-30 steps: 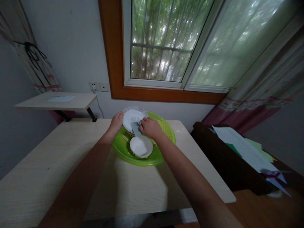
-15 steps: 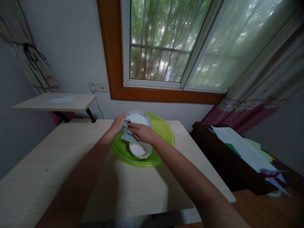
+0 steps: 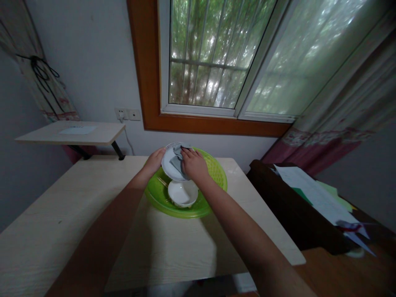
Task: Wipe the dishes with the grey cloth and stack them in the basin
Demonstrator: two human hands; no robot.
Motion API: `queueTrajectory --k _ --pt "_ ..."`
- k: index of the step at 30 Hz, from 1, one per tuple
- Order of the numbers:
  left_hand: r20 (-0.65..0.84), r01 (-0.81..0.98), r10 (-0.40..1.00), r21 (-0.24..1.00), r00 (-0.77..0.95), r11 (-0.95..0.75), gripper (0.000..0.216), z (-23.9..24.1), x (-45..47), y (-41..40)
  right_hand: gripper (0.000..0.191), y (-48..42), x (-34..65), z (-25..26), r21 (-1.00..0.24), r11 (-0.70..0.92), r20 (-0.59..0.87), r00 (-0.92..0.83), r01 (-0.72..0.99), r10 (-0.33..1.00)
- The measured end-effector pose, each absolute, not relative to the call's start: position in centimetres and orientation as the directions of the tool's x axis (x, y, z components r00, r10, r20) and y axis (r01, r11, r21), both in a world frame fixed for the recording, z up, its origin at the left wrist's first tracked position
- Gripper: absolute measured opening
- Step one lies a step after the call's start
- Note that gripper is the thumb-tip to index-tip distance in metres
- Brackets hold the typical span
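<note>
My left hand [image 3: 154, 161] grips the left rim of a white plate [image 3: 168, 167], held tilted above a green plastic basin [image 3: 213, 177]. My right hand [image 3: 193, 165] presses a grey cloth [image 3: 177, 161] against the plate's face, fingers closed on the cloth. A white bowl [image 3: 183, 193] lies in the basin just below the plate, with chopsticks [image 3: 162, 182] beside it. The basin stands on a pale wooden table [image 3: 77, 214].
A small side shelf [image 3: 69, 133] juts from the wall at the left, with a wall socket [image 3: 126, 114] near it. A dark cabinet with papers [image 3: 312, 194] stands to the right. A window [image 3: 216, 57] and a curtain [image 3: 340, 123] lie beyond.
My right hand has moved the cloth from the plate's lower left edge up and right across its face. The left hand keeps holding the plate.
</note>
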State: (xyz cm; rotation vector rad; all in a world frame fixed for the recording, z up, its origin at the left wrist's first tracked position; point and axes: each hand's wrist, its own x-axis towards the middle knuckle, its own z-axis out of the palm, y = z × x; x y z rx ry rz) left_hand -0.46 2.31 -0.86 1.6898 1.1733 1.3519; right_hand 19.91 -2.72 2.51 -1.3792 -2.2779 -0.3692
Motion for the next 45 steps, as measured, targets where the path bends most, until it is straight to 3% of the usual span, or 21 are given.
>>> queueTrajectory --k 5,10,14,19,23,26,34,45 --pt "0.426 0.347 0.903 0.856 -0.055 -0.383 0.05 -0.1 -0.6 1.5 0.032 -3.2 20.3 3.3 0.006 0.297 0.418 -0.272 0.955 0.867" --pt "0.468 0.42 0.871 0.827 -0.149 -0.373 0.05 0.1 -0.9 1.3 0.035 -3.5 20.0 3.2 0.033 0.3 0.372 -0.29 0.953 0.882" --pt "0.48 0.421 0.863 0.824 -0.16 -0.38 0.048 -0.1 -1.0 1.6 0.032 -3.4 19.9 2.7 0.051 0.503 0.318 -0.491 0.863 0.811" --pt "0.472 0.436 0.873 0.816 -0.127 -0.378 0.048 -0.3 -0.9 1.8 0.023 -2.9 20.2 2.1 -0.033 0.793 0.299 -0.751 0.609 0.589" --pt "0.438 0.401 0.894 0.839 -0.093 -0.369 0.049 -0.5 -0.7 2.0 0.033 -2.6 19.8 1.4 -0.098 0.902 0.422 -0.803 0.421 0.421" --pt "0.413 0.376 0.91 0.85 -0.039 -0.37 0.049 -0.8 -0.5 2.3 0.043 -2.5 19.3 0.9 -0.072 0.913 0.469 -0.795 0.401 0.385" --pt "0.357 0.343 0.931 0.868 0.072 -0.359 0.047 -1.3 -0.3 2.7 0.051 -1.8 19.7 0.4 0.001 0.804 0.481 -0.705 0.595 0.521" --pt "0.372 0.309 0.925 0.873 0.076 -0.376 0.05 -0.8 -0.3 2.3 0.057 -1.9 20.0 0.6 -0.071 0.483 0.486 -0.392 0.873 0.781"
